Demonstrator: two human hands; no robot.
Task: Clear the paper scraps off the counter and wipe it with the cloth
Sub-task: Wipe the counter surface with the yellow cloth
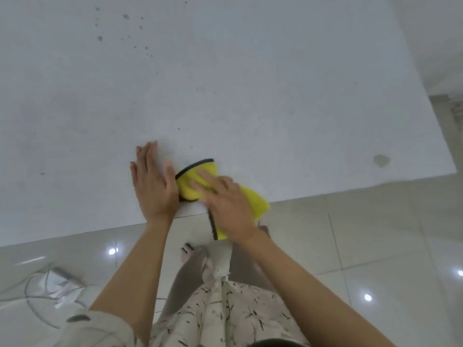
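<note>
Fingers of right hand flat on fuzzy yellow cloth (dark-edged), left hand spread on matte counter

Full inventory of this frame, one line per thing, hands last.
counter: one, pale grey, fills the upper frame
cloth: one, yellow with dark edging, at the counter's near edge, partly hanging off
dark spots: a scatter, grey, far left of the counter
stain: one, greenish-grey, right side of the counter
floor: glossy pale tiles, below the counter
cables: a white bundle, on the floor at lower left
left hand: flat on the counter beside the cloth
right hand: pressing on the cloth
</note>
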